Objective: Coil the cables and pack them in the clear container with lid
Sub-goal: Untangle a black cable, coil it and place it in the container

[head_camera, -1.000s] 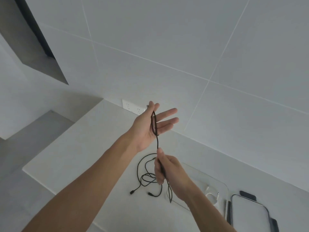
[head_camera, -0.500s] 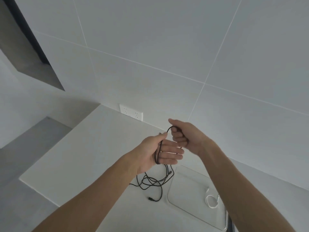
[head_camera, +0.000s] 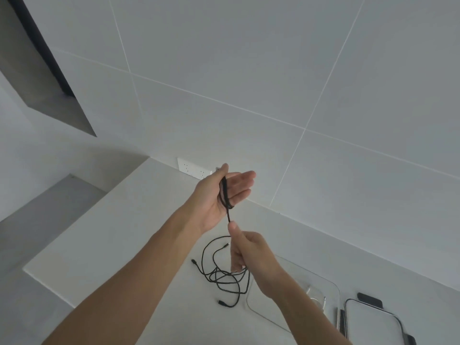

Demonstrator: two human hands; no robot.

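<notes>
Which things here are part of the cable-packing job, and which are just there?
Part of the job: black cable, wound round the left hand and fed by the right hand; clear container; lid; white cable in the container.

Just there: wall socket; countertop.
</notes>
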